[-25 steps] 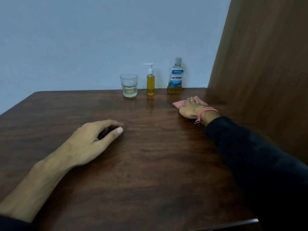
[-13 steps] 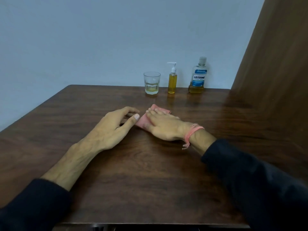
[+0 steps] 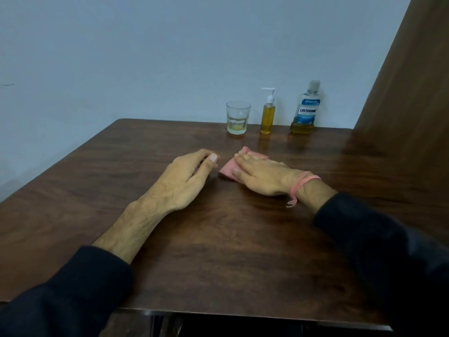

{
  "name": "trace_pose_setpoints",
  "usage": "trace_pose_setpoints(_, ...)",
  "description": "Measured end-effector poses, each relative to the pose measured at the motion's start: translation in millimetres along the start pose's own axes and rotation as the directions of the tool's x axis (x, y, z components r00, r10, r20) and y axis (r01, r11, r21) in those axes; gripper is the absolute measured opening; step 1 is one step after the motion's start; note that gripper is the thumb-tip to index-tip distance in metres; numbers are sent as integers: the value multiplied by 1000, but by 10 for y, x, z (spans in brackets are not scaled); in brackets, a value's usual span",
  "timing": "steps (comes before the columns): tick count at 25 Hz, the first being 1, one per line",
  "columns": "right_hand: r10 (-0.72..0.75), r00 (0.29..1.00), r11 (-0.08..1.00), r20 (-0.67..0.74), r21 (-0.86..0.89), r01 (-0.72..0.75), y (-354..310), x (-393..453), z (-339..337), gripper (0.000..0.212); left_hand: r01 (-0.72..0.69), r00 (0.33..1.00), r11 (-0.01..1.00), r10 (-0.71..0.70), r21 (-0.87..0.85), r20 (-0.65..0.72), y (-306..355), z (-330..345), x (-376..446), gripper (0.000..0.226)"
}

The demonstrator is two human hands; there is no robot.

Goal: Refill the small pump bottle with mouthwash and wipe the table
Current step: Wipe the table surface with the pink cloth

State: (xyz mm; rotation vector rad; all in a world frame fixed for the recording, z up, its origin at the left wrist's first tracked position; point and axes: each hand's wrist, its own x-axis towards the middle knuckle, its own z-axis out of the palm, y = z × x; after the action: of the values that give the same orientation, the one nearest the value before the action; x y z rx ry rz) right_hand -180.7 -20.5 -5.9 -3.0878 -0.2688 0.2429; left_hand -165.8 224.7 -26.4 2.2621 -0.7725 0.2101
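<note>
Wiping step: my right hand (image 3: 263, 175) pressed flat on the pink cloth (image 3: 227, 169), in front of the pump bottle (image 3: 267, 112), left hand (image 3: 187, 178) resting released beside it; next, a sweep across the bench (image 3: 243, 251).

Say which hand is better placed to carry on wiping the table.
Right. The right hand lies flat on the folded pink cloth on the dark wooden table; the left hand rests beside it, empty.

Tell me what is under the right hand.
A pink cloth lies flat on the table under the right hand. Only its left and far edges show; the rest is covered by the palm and fingers.
</note>
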Motion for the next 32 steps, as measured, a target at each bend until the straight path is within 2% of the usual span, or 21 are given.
trace_pose_setpoints(3,-14,1000,999,-12,49,15,-21,11,59,70,3,1000,1000,-3,12,-4,13,-10,33,50)
trace_pose_setpoints(6,-131,991,990,11,59,130,-167,-288,132,68,8,1000,1000,-8,8,2,18,13,29,55)
trace_pose_setpoints(10,-301,952,951,-64,50,304,-426,-1085,295,67,13,1000,1000,-13,-11,0,42,28,-46,55)
trace_pose_setpoints(14,-399,908,911,-125,56,408,-545,-1938,436,66,11,1000,1000,-11,3,24,110,20,-103,51)
trace_pose_setpoints(17,-383,914,910,-132,119,398,-541,-2081,466,70,-17,999,999,16,27,34,158,4,-110,42)
trace_pose_setpoints(19,-353,925,870,-143,314,381,-495,-2013,400,69,-13,997,996,20,-85,79,161,-10,-117,31)
trace_pose_setpoints(21,-265,927,798,-264,480,364,-410,-1931,365,58,-20,974,979,65,-204,217,180,-4,-146,36)
trace_pose_setpoints(24,-75,912,884,-402,397,247,-302,-1788,417,60,-42,897,953,169,-299,410,220,37,-145,43)
trace_pose_setpoints(26,-13,932,914,-362,374,158,-281,-1693,408,67,-47,835,947,211,-317,508,229,53,-111,41)
trace_pose_setpoints(28,24,959,895,-281,433,104,-251,-1593,348,66,-59,803,952,224,-301,552,203,50,-86,37)
trace_pose_setpoints(32,30,990,824,-141,563,55,-222,-1423,225,41,-66,831,947,227,-315,508,134,36,-52,28)
